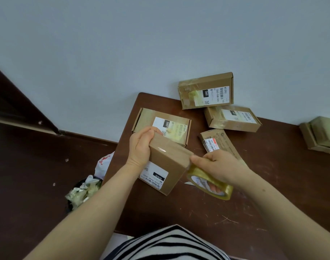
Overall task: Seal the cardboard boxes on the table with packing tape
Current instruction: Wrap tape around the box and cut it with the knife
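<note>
Head view: the person's left hand (140,147) grips the far end of a cardboard box (169,164), fingers curled over its top edge and holding it tilted above the table (273,184). A strip of clear tape shines across the box's top. At the box's 3 o'clock the right hand (216,166) holds the tape roll (210,182), fingers hooked through its core and thumb at the box's near corner. At 12 o'clock a labelled box (160,124) lies flat just behind the held one. Towards 1 and 2 o'clock are three more boxes: one against the wall (205,91), one below it (233,119), one flat (216,141). At 8 o'clock, off the table, a bin (83,192) holds crumpled scraps.
</note>
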A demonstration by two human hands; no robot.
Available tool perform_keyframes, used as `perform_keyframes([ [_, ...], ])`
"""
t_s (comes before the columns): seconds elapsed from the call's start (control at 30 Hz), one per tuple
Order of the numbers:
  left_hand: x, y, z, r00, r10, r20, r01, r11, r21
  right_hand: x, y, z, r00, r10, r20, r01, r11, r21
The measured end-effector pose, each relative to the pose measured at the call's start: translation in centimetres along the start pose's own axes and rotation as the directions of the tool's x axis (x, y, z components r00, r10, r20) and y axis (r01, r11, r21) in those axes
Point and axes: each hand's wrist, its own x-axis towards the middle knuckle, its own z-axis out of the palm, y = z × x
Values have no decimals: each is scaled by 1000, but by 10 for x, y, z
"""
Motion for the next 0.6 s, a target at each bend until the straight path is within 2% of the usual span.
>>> perform_keyframes([
  [0.1,1,11,-9,983,-127,130,116,990,86,5,7,3,1000,-1,-23,4,994,106],
  [0.17,16,28,-22,925,-292,242,203,921,333,7,8,3,999,-13,-31,17,989,147],
  [0.23,33,46,-21,902,-339,266,78,736,672,8,8,3,998,-57,6,55,981,187],
  [0.3,32,58,2,930,-252,268,-113,497,860,9,7,6,996,-86,29,78,973,217],
  [0.37,16,59,25,919,-220,328,-284,210,936,9,5,10,995,-95,19,88,972,220],
  [0.4,11,57,31,900,-241,362,-346,107,932,9,5,11,995,-98,15,92,972,218],
  [0.43,12,55,32,887,-282,366,-367,51,929,10,4,12,995,-101,10,97,970,221],
  [0.5,16,55,38,866,-342,365,-365,67,928,11,5,12,995,-103,3,100,969,225],
  [0.6,6,53,62,843,-290,453,-405,214,889,12,8,12,993,-117,2,113,968,222],
])
